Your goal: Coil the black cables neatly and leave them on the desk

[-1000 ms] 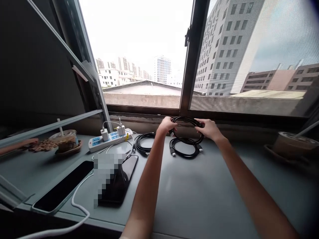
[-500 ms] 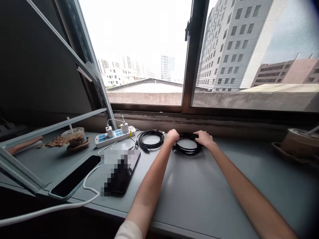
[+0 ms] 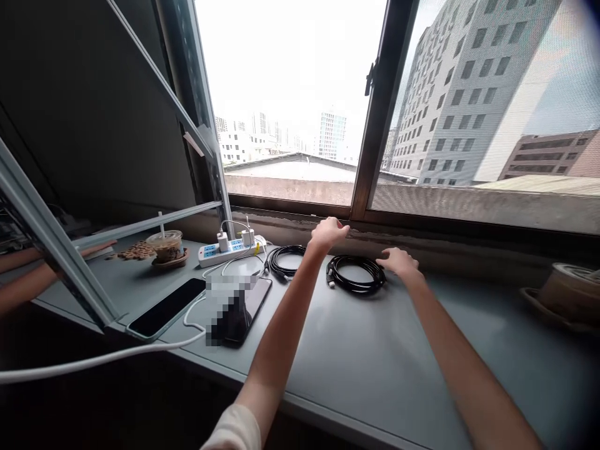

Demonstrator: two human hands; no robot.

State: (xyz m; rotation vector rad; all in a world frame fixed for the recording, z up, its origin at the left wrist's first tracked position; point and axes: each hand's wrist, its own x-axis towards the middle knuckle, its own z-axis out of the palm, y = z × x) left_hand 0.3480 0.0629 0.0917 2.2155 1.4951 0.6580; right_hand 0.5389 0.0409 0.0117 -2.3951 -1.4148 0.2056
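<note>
Two coils of black cable lie near the back of the grey table [image 3: 375, 350]. Above and between the left coil [image 3: 284, 265] and the right coil [image 3: 359, 275], my left hand [image 3: 330, 234] is raised with its thumb apart from the fingers, holding nothing. My right hand [image 3: 399, 261] hovers just right of the right coil, fingers apart and nothing in them. A light connector end sticks out at the right coil's front left. My left forearm partly hides the left coil.
A white power strip [image 3: 229, 251] with plugged chargers stands behind two phones [image 3: 166, 309] and a white cable [image 3: 112, 357]. Drink cups stand at left [image 3: 165, 248] and far right [image 3: 567, 294]. A metal frame [image 3: 60, 250] and another person's arm [image 3: 28, 286] are at left.
Both hands have let go of the right coil. My left hand has lifted above it and my right hand has moved off its right side. The camera view has shifted left.
</note>
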